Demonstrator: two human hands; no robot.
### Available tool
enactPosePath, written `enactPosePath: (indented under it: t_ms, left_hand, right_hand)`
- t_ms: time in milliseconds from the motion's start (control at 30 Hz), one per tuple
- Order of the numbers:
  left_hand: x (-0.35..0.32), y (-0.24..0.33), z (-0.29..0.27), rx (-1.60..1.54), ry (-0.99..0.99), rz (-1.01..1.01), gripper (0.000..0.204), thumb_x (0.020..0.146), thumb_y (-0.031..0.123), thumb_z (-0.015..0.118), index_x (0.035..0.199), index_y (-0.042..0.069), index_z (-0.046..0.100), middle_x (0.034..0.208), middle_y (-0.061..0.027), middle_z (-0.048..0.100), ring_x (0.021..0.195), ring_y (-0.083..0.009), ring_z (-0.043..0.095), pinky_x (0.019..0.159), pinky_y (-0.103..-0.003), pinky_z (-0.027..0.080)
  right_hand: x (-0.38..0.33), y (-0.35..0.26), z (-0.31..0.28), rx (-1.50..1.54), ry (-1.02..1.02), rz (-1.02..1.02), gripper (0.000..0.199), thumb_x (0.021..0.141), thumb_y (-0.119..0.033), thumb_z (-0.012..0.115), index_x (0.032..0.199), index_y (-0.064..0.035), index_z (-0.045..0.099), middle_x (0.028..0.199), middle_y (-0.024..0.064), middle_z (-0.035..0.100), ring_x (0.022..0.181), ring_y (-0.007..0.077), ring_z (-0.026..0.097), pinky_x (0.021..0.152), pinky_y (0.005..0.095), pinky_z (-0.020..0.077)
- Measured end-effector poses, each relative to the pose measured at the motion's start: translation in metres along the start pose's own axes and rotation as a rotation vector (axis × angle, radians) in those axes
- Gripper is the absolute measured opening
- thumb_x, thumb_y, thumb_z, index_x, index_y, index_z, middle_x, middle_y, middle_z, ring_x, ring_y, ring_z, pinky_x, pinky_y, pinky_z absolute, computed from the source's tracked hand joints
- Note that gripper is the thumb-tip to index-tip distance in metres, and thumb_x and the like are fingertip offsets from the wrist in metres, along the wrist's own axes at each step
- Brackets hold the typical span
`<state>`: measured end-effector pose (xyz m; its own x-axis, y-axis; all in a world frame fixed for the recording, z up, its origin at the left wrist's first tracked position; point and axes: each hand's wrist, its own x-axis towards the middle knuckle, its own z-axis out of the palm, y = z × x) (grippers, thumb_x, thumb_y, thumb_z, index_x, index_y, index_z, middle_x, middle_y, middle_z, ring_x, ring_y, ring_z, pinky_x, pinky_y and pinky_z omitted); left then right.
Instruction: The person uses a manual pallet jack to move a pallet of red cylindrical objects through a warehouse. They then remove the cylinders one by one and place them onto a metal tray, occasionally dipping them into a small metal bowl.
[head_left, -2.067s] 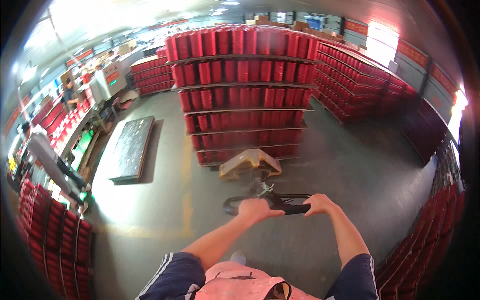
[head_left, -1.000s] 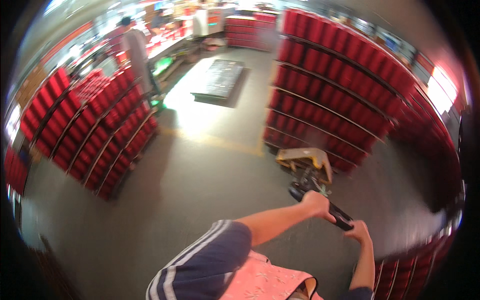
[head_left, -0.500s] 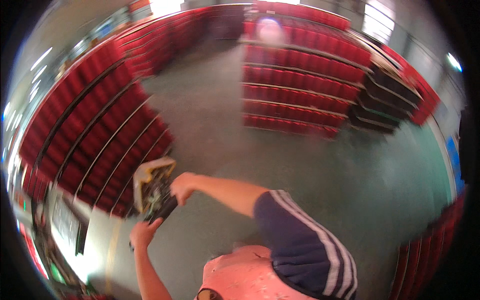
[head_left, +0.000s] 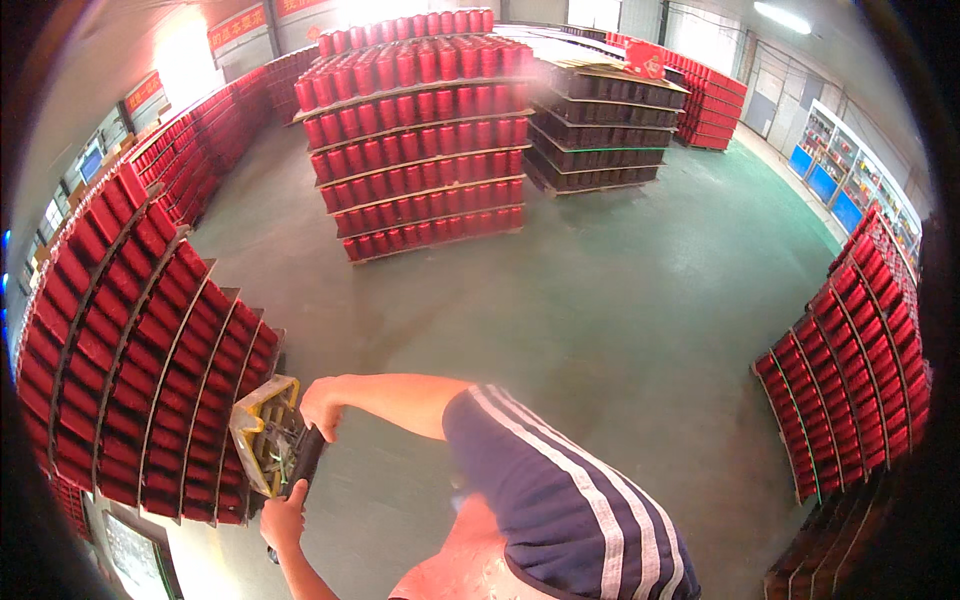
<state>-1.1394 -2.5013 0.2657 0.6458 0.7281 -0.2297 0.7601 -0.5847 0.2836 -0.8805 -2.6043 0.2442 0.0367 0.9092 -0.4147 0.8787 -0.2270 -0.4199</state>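
Note:
At the lower left, my left hand (head_left: 284, 517) and my right hand (head_left: 321, 405) are both wrapped round a black handle bar (head_left: 308, 455), the left at its near end and the right at its far end. Just beyond the bar is the worn yellow metal frame (head_left: 240, 420) of what looks like a pallet truck, with rods and dirty fittings inside it. This frame stands close against a tall stack of red cans (head_left: 160, 370) in layers parted by thin boards. The stack and frame hide the truck's lower part.
Ahead stands another layered stack of red cans (head_left: 430, 190), with a stack of dark cans (head_left: 600, 130) beside it. More red cans (head_left: 850, 350) rise at the right. Glass-fronted cabinets (head_left: 840, 165) with blue bases line the far right wall. The floor (head_left: 640, 330) is smooth grey-green.
The view has swung and sharpened; the stacks ahead have shifted left in it, and more of the right-hand stack shows. Both hands keep their grip on the bar, now lower and farther left.

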Motion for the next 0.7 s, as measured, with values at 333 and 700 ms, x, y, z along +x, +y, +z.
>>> enactPosePath:
  t_ms: [333,700]
  left_hand:
    - [-0.168,-0.001,0.043,-0.037,-0.015,-0.026,0.066,0.079,0.07,0.064,0.064,0.006,0.069,0.051,-0.0039,0.06,0.046,-0.0187,0.061,0.054,-0.035,0.048]
    - [-0.342,0.02,0.048,0.158,-0.242,-0.049,0.092,0.069,0.091,0.05,0.085,0.004,0.075,0.084,-0.0114,0.072,0.084,-0.0279,0.072,0.072,-0.042,0.054]
  right_hand:
    - [-0.136,-0.065,0.097,0.006,0.032,-0.053,0.024,0.057,-0.031,0.078,0.073,-0.0157,0.071,0.067,0.0,0.068,0.067,0.0177,0.067,0.06,0.0367,0.0503]
    - [-0.283,-0.127,0.19,-0.284,0.126,-0.141,0.037,0.065,-0.033,0.065,0.096,-0.0143,0.073,0.097,0.0124,0.071,0.09,0.0339,0.067,0.076,0.0481,0.0538]
